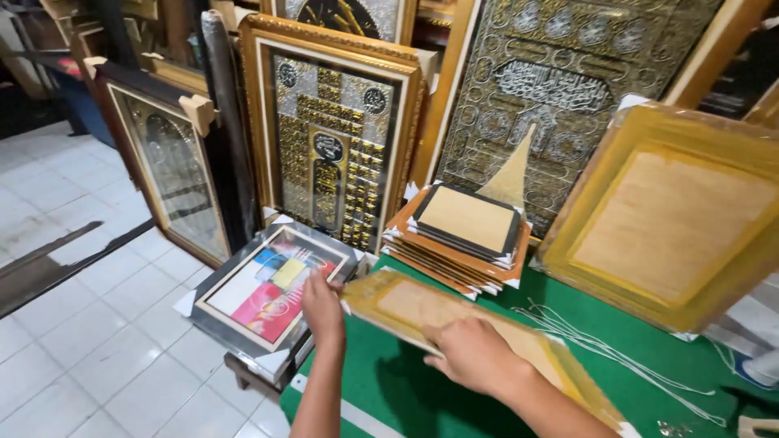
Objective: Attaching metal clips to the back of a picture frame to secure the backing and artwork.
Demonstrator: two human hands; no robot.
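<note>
A gold picture frame with a tan backing is held tilted over the green table. My left hand grips its left end. My right hand clasps its near edge toward the middle. Just left of the frame, at the table's corner, a silver-edged frame with a colourful picture lies on a low stand.
A stack of flat frames lies at the back of the table. A large gold frame leans at the right. White cord trails over the green cloth. Tall ornate framed pieces stand against the back; white tiled floor at left.
</note>
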